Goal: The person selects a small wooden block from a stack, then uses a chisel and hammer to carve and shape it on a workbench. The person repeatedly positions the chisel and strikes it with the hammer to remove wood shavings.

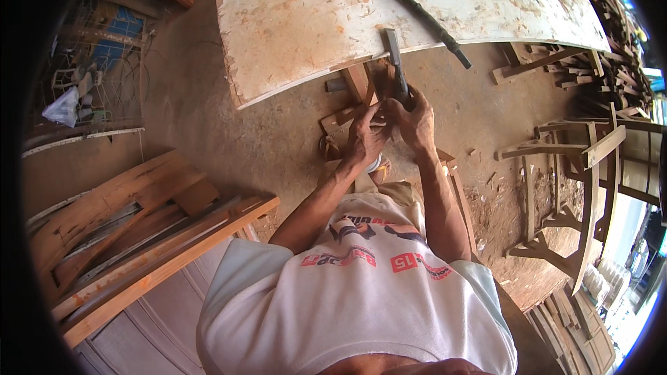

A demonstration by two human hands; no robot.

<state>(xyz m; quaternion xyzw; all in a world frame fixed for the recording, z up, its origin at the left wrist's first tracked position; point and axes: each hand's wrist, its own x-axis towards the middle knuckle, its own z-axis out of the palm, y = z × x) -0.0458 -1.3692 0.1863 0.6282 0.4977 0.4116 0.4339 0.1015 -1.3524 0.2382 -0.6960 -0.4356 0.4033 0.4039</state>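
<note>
A chisel point(394, 50) with a flat metal blade and a dark handle points away from me, its blade over the near edge of the worn white-topped table point(292, 42). My right hand point(417, 123) is wrapped round its handle. Close against it, my left hand point(368, 137) has curled fingers meeting near the right thumb. What the left fingers pinch is hidden. Farther up lies a claw hammer point(418, 11) with a dark handle, whose end juts past the table edge.
Stacked wooden panels and boards point(167, 215) stand at the lower left. On the right are a wooden chair frame point(590, 194) and a heap of wood pieces point(618, 48). Below the table, a wooden piece point(340, 119) sits near my feet. Wood scraps litter the brown floor point(187, 90).
</note>
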